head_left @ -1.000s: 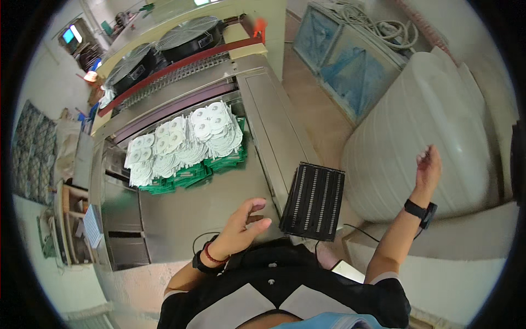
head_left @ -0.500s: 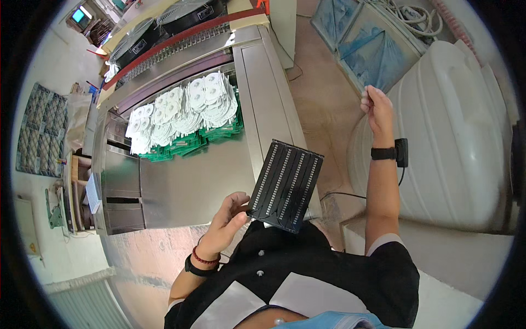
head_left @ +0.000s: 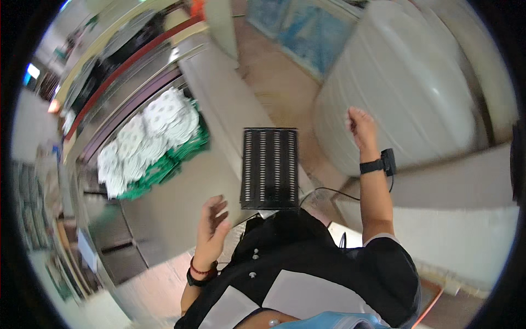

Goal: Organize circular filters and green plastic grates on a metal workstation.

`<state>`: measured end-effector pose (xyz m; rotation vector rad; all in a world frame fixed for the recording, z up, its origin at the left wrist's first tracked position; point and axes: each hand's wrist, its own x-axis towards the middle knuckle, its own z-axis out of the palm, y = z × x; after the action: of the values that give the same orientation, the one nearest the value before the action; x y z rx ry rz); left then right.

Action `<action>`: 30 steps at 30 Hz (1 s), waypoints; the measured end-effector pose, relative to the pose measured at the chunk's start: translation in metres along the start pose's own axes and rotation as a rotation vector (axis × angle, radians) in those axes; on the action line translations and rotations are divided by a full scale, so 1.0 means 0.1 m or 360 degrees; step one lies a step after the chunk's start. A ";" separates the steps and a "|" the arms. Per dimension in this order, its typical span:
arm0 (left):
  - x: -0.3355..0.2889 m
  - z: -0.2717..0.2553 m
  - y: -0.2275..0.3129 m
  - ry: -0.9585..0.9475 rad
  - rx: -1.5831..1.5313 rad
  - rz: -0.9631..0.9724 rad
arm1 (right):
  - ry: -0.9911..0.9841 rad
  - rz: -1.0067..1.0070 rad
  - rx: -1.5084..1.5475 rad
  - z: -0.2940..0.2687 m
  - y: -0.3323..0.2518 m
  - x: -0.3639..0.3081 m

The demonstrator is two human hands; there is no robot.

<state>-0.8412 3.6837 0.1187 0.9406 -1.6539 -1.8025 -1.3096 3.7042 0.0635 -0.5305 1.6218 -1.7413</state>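
Note:
A black rectangular panel (head_left: 270,169) with rows of small pale pieces or slots rests in front of my body. Just left of its lower edge, my left hand (head_left: 212,226) is raised with the fingers apart and nothing in it. Out to the right, over the big white tank, my right hand (head_left: 362,130) is held up with its fingers curled together. Whatever it may pinch is hidden by the fingers. White flat pieces with round marks (head_left: 131,134) lie in overlapping stacks on green boards (head_left: 164,172) at the left.
The stacks lie on a metal worktop (head_left: 189,205) of a long machine. Round black fans (head_left: 131,41) stand along its far side. At the right bulges a large white tank (head_left: 400,93). A dark cable (head_left: 334,190) runs between panel and right forearm.
My view has swung to the right. The black panel now stands straight instead of tilted. My left hand has come away from the panel's corner, and my right hand has lowered somewhat.

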 end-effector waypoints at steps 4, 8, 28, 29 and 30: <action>0.28 -0.21 0.03 0.0197 0.0015 0.0345 | 0.0397 0.0233 -0.0127 -0.79 0.42 -1.01; 0.83 -0.61 0.14 0.0481 0.0135 0.0604 | 0.0956 0.0418 -0.0131 -1.29 0.60 -2.25; 2.03 0.43 0.12 0.0046 0.0546 0.0209 | 0.2522 0.2138 -0.2412 -1.65 2.08 -6.48; 2.07 0.41 0.04 0.0034 0.0594 0.0247 | 0.2636 0.2213 -0.2432 -1.69 2.07 -6.54; 2.10 0.39 -0.01 0.0014 0.0626 0.0269 | 0.2716 0.2159 -0.2592 -1.75 2.17 -6.68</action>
<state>-1.0032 3.5480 0.0879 0.9318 -2.0601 -1.3864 -0.9340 4.3091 -0.0683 1.5870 2.8078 0.9035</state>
